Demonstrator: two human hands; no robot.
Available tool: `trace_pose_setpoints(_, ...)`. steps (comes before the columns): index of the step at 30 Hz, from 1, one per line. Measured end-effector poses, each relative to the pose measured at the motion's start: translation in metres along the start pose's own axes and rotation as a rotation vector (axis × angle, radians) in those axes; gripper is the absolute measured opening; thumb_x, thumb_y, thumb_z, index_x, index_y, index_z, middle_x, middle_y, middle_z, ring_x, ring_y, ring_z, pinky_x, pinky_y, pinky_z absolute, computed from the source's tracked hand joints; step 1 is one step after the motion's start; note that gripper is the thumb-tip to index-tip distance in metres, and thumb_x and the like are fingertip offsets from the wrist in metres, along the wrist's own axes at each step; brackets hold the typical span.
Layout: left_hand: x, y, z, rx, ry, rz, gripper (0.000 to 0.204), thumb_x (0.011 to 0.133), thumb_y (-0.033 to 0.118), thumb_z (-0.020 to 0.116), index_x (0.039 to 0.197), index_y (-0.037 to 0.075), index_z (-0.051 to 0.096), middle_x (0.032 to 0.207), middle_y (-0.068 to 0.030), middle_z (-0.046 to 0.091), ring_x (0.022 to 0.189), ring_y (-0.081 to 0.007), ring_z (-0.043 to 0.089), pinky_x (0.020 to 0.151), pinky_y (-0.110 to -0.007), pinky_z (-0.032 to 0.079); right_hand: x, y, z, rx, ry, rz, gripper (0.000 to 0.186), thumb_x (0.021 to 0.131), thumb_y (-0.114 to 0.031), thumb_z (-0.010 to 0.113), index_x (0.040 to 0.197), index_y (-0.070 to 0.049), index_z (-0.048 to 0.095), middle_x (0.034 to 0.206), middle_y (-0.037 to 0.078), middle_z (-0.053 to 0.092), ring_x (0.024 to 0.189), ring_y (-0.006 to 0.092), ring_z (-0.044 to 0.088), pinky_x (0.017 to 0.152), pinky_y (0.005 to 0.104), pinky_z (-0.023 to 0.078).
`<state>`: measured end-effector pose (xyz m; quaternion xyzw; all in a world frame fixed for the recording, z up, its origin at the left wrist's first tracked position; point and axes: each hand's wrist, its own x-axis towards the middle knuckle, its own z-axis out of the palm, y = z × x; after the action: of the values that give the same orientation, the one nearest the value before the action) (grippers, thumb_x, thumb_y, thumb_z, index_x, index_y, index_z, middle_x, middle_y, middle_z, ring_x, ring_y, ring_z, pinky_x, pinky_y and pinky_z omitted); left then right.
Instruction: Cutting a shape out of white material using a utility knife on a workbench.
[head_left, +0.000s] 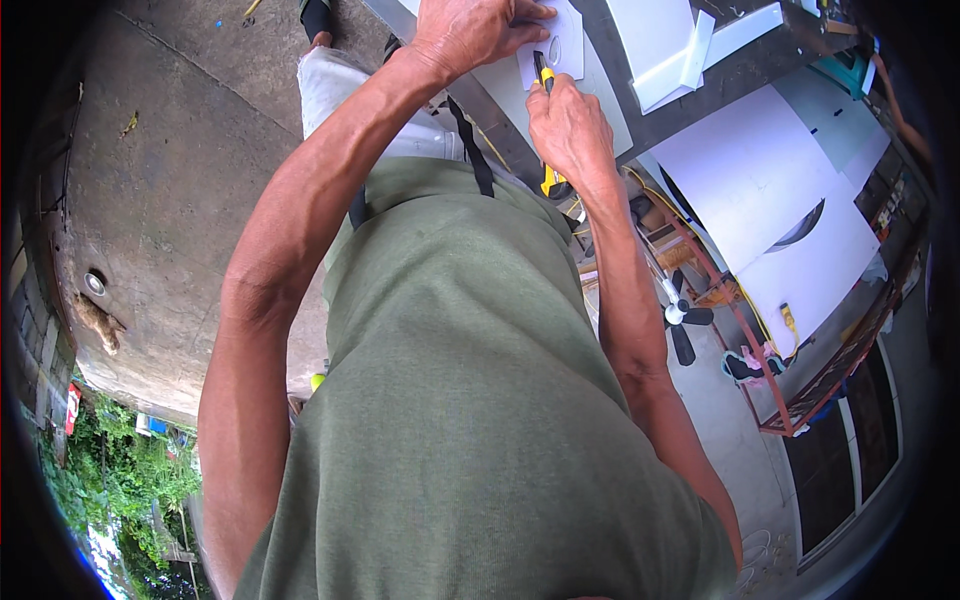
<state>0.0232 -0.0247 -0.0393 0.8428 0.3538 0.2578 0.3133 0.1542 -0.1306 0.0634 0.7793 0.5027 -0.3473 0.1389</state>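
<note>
Head view: right hand (573,125) with fingers wrapped around yellow-and-black utility knife (546,76), front end at small white sheet (568,22), beside oval shape; outline or cut-out, cannot tell. Left hand (472,35) over same sheet, thumb and forefinger narrowly apart, fingertips on its left part. Small sheet atop larger pale sheet (606,105), near corner of dark desk (745,66) closest to body. White strips (697,50) toward desk's right edge, one crossing another. Past that edge, large white panel (755,190).
</note>
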Motion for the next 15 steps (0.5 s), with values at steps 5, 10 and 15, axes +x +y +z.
trace_pose_setpoints(5,0.0,0.0012,0.003,0.009,0.013,-0.017,0.029,0.079,0.042,0.079,0.101,0.022,0.084,0.126,0.0059,0.074,0.15,-0.0369,0.037,0.125,-0.065,0.014,-0.0037,-0.0041,0.0048,0.015,0.026,0.017,0.043,0.103,-0.033,0.049,0.109,0.009,0.06,0.093,0.038,0.068,0.093,0.0563,0.067,0.085,0.0605,0.052)
trace_pose_setpoints(10,0.0012,0.0033,0.0029,-0.017,0.018,-0.042,0.029,0.078,0.04,0.08,0.1,0.021,0.084,0.125,0.0047,0.075,0.151,-0.0369,0.036,0.125,-0.065,0.013,-0.0061,-0.0071,0.0038,-0.009,0.055,0.003,0.038,0.101,-0.027,0.053,0.101,0.01,0.06,0.088,0.037,0.069,0.089,0.0533,0.07,0.081,0.059,0.055)
trace_pose_setpoints(15,0.0007,0.0034,0.004,-0.03,0.035,-0.043,0.028,0.078,0.039,0.08,0.099,0.021,0.084,0.124,0.004,0.075,0.151,-0.0373,0.035,0.125,-0.066,0.013,-0.0062,-0.005,0.0051,-0.016,0.052,-0.007,0.037,0.101,-0.026,0.053,0.1,0.01,0.06,0.086,0.037,0.069,0.088,0.0533,0.07,0.081,0.0591,0.055)
